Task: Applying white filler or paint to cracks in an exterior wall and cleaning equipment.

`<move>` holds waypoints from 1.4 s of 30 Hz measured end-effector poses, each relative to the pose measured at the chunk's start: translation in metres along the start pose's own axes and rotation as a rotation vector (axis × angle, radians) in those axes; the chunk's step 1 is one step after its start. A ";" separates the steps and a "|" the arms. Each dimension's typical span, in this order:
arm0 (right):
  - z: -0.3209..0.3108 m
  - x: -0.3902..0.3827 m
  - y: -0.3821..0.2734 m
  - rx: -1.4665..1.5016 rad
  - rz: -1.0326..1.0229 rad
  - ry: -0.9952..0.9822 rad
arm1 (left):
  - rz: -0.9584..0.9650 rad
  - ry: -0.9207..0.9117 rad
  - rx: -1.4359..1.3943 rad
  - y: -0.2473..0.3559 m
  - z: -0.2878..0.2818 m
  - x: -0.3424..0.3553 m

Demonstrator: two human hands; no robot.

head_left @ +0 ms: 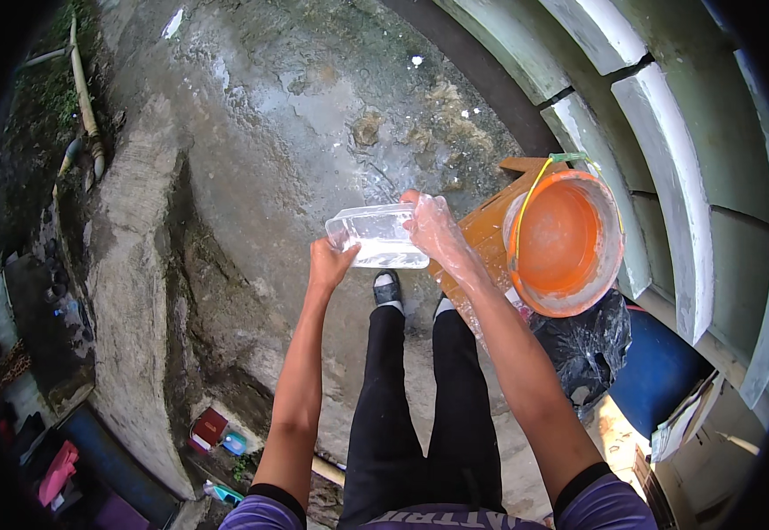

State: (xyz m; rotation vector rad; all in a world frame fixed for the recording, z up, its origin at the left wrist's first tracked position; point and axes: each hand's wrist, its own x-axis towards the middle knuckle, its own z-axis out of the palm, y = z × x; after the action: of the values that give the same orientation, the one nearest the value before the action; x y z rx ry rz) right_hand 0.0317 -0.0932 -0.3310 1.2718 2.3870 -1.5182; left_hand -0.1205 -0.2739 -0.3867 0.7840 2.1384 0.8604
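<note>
A clear plastic food container (pixel 380 231) is held up in front of me, above the wet concrete ground. My left hand (pixel 330 263) grips its left end, the thumb pressed on the wall. At the right end my right hand (pixel 433 231) is closed round the rim, wet and streaked with what looks like suds. An orange bucket (pixel 561 234) with a yellow handle stands just right of my right hand, on a brown wooden bench (pixel 489 221). Whether the container has anything in it, I cannot tell.
A black plastic bag (pixel 592 344) and a blue container (pixel 658 371) are beside the bench. Pale concrete balusters (pixel 667 168) line the right. A rough concrete ledge (pixel 133 291) drops along the left. Near my left elbow lies a dark red box (pixel 210 426).
</note>
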 end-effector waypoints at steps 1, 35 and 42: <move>0.000 0.000 -0.002 -0.021 0.004 0.053 | 0.002 -0.002 0.000 -0.010 -0.001 0.003; 0.032 -0.012 0.021 0.229 0.302 0.370 | -0.323 0.201 -0.275 0.016 0.036 -0.024; 0.021 -0.018 0.004 0.253 0.046 0.193 | -0.298 0.157 -0.730 0.015 0.034 -0.020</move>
State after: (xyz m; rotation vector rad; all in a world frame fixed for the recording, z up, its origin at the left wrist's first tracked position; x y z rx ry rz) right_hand 0.0383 -0.1196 -0.3366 1.5789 2.3097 -1.8070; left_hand -0.0788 -0.2687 -0.3860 0.0257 1.7889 1.4361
